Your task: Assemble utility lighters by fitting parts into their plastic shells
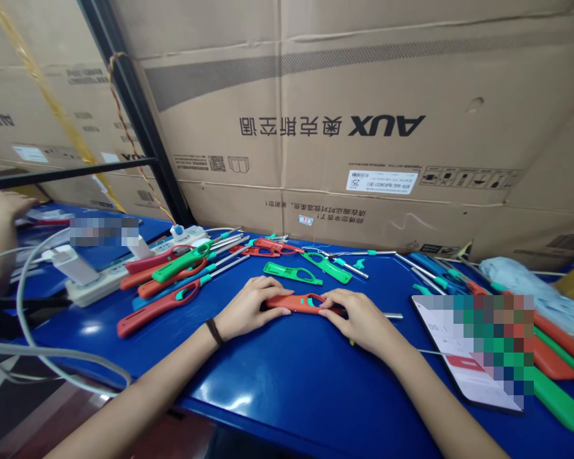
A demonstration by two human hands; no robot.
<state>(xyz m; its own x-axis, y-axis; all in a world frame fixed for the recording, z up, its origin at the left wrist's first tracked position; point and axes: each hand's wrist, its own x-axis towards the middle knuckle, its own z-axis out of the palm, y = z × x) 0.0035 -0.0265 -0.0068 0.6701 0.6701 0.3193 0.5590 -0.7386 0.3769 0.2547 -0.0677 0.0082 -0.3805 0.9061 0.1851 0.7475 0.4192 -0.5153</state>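
The left hand (pixel 249 306) lay near the right hand (pixel 360 317), a gap between them, fingertips (pixel 273 292) turned inward toward each other. Each pinched between thumb and fingers, knuckles upward. Behind the hands, the bare left forearm (pixel 157 390) and right forearm (pixel 433 386) spread apart, slanting back toward the body.

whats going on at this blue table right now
A person has both hands on an orange-red plastic long-necked lighter: the left hand grips the handle, the right hand the looped end. Beyond it on the shiny blue table lies a flat green plastic handle piece. A pile of coloured plastic lighters lies to the left, and a dark-edged device with a lit screen to the right. At far left, another person's hand shows.
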